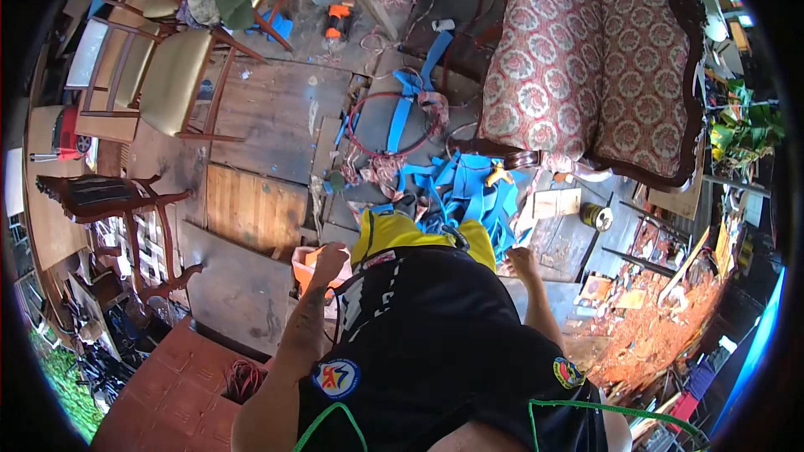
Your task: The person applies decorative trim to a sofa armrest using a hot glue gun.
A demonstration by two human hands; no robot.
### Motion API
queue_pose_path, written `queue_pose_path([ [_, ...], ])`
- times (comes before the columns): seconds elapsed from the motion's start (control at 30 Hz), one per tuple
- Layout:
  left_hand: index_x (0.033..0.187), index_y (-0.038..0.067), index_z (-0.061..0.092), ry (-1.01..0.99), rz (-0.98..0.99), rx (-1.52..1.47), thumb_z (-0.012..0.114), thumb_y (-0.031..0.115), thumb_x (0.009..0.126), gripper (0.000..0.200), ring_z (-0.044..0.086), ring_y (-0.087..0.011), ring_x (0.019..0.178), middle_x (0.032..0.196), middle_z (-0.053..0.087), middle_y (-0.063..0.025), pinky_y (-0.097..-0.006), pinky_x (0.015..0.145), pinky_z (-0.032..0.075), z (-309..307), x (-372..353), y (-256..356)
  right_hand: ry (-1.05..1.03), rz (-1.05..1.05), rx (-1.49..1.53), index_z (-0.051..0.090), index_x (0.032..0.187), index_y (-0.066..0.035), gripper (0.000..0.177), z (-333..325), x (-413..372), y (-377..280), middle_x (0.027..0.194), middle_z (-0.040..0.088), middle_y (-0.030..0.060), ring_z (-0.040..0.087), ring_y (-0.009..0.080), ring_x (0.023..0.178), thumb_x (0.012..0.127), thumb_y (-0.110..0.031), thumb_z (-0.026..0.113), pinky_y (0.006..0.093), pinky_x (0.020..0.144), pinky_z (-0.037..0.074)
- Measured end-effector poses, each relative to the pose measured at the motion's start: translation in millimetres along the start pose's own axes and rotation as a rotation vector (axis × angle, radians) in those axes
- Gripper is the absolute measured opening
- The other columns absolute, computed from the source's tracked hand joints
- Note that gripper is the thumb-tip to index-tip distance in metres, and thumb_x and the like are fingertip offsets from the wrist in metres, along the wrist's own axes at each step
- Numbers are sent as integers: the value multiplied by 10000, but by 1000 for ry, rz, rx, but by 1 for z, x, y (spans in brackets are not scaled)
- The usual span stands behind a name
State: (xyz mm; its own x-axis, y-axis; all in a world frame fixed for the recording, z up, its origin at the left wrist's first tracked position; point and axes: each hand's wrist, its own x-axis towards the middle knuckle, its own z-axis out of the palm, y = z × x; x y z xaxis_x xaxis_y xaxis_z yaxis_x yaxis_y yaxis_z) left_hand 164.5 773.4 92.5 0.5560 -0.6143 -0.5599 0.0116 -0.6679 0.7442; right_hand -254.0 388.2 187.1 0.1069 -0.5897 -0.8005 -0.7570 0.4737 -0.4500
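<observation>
My left hand [330, 264] is closed, fingers curled, beside an orange container [305, 271] on the floor; what it holds, if anything, is hidden. A thin black cord [337, 318] hangs just below that hand. On the other side of my body, my right hand [523, 263] hangs low with its fingers loosely bent and apart, and no object shows in it. A tangle of blue straps [477, 188] lies on the floor ahead of my yellow shorts [389, 230].
A sofa with patterned upholstery [544, 50] stands at front right. Gold-seated chairs [174, 79] and a bare chair frame [134, 218] are on the left. A reddish hoop [360, 138], an orange tool [338, 22] and a round can [596, 217] lie on the floor. Debris covers the right side.
</observation>
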Motion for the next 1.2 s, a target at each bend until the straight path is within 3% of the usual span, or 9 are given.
queue_pose_path([
  [0.1, 969, -6, 725, -7, -365, -5, 688, 248, 944, 258, 735, -192, 828, 948, 762, -134, -331, 680, 556, -15, 2, 27, 10, -133, -298, 737, 885, 15, 379, -3, 24, -3, 740, 734, 101, 673, 153, 575, 963, -350, 672, 312, 538, 563],
  [0.2, 971, 3, 715, 242, -128, 30, 673, 282, 970, 282, 675, -174, 700, 815, 729, -93, -320, 667, 539, -34, 7, 62, 176, -472, -530, 711, 707, -27, 537, 3, 10, -71, 619, 674, 142, 702, 307, 615, 959, -495, 639, 448, 624, 544],
  [0.27, 1000, 8, 704, 387, 127, 31, 677, 257, 984, 250, 620, -138, 674, 790, 691, -54, -307, 654, 519, -45, 21, 69, 224, -697, -543, 689, 829, -23, 370, 7, 2, -119, 671, 667, 158, 677, 360, 628, 1005, -345, 639, 444, 607, 535],
  [0.47, 1066, 16, 704, 641, 208, -304, 629, 167, 1032, 172, 605, -83, 785, 913, 704, -41, -232, 727, 500, -126, 2, 310, 229, -982, 48, 690, 1040, 22, 191, 2, -73, -332, 763, 682, 46, 616, 107, 682, 1030, -162, 641, 286, 642, 509],
  [0.57, 1048, 1, 705, 859, 501, -220, 588, 143, 1046, 184, 637, -93, 813, 942, 731, -74, -241, 748, 514, -156, -10, 386, 400, -1354, 16, 683, 1121, 53, 159, -14, -135, -417, 859, 720, 96, 643, 92, 703, 1007, -54, 654, 219, 638, 514],
  [0.67, 1053, -13, 699, 1058, 362, -50, 600, 137, 1029, 181, 659, -156, 843, 978, 722, -103, -254, 775, 528, -190, -48, 445, 594, -1756, -66, 657, 982, 5, 223, -53, -167, -449, 839, 684, 81, 618, 150, 673, 956, -205, 589, 298, 606, 502],
  [0.73, 1019, 27, 708, 713, 999, -352, 659, 139, 962, 135, 628, -191, 804, 906, 673, -57, -337, 786, 541, -231, -72, 460, 594, -2039, -85, 651, 911, -42, 250, -78, -188, -470, 822, 664, 58, 599, 170, 655, 919, -281, 580, 331, 594, 491],
  [0.83, 989, 44, 688, 522, 1370, -566, 652, 190, 961, 153, 618, -189, 812, 883, 650, -57, -346, 813, 527, -245, -76, 493, 278, -2394, 70, 649, 898, -46, 224, -54, -212, -527, 800, 659, 50, 599, 174, 633, 907, -264, 600, 334, 579, 493],
  [1.2, 880, 106, 616, 455, 1545, -662, 624, 376, 958, 281, 580, -182, 838, 800, 566, -55, -380, 913, 478, -308, 44, 581, 48, -2466, 75, 641, 853, -64, 145, -38, -167, -672, 718, 639, 22, 599, 190, 555, 865, -205, 672, 344, 527, 497],
])
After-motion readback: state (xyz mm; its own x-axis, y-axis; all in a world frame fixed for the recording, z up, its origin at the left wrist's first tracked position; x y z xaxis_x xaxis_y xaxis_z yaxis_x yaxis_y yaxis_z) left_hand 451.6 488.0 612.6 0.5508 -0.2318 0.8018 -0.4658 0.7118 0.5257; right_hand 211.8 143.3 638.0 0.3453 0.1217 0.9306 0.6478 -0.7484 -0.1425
